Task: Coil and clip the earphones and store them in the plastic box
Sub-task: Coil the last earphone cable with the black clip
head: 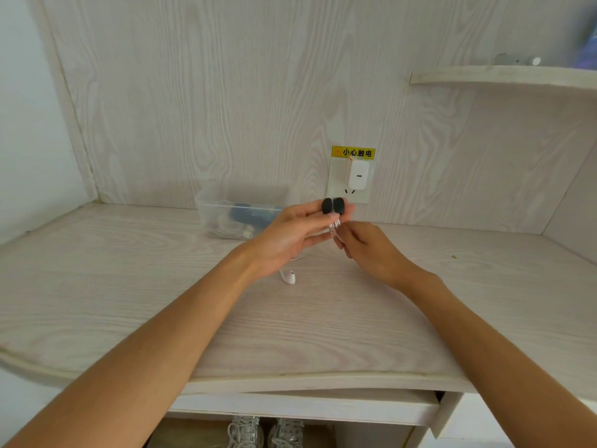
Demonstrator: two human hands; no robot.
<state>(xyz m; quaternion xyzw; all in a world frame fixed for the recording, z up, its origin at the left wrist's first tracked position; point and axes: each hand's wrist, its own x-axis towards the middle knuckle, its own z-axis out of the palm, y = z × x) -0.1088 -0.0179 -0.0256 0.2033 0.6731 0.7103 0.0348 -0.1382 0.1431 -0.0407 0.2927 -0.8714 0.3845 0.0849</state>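
Note:
My left hand (292, 232) is raised above the desk and pinches a pair of earphones with two black foam buds (333, 205) side by side at its fingertips. My right hand (368, 245) pinches the white cord (334, 225) just below the buds. The cord's white plug end (288, 277) lies on the desk under my left wrist. The clear plastic box (240, 210) stands behind my left hand against the wall, holding white cables and something blue.
A white charger (358, 173) sits in a wall socket under a yellow warning label, right behind my hands. A shelf (504, 76) juts out at upper right. The desk's front edge (290, 381) is near me, with shoes below.

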